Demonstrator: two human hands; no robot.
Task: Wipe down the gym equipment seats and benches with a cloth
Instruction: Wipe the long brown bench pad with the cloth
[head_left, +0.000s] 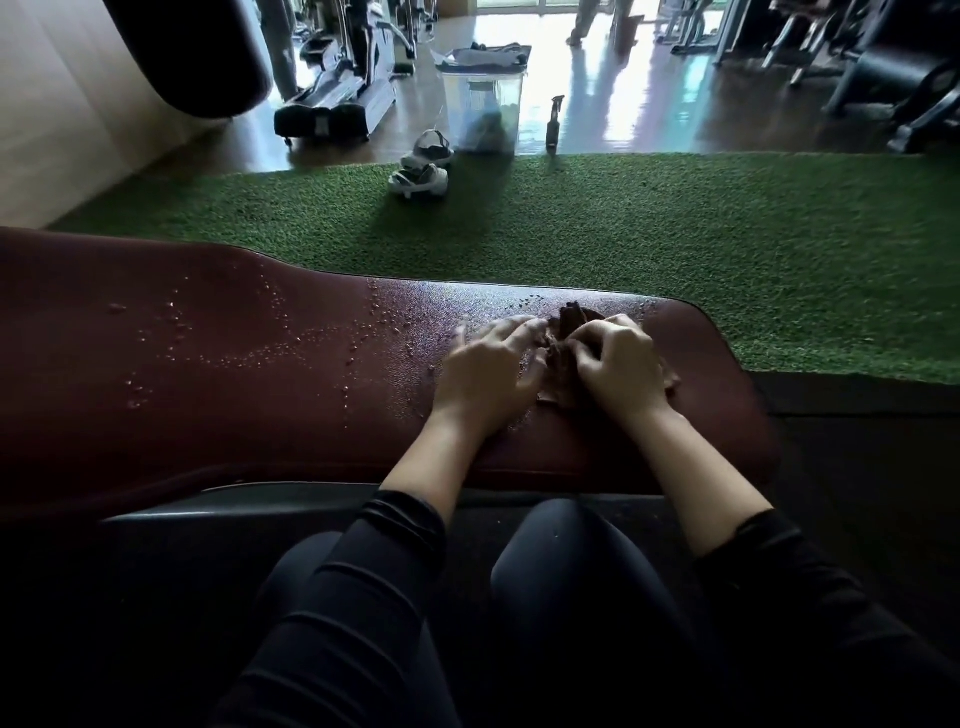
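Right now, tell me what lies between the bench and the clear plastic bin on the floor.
In the head view, green artificial turf fills the stretch between the bench and the clear plastic bin, with a pair of white sandals at the turf's far edge.
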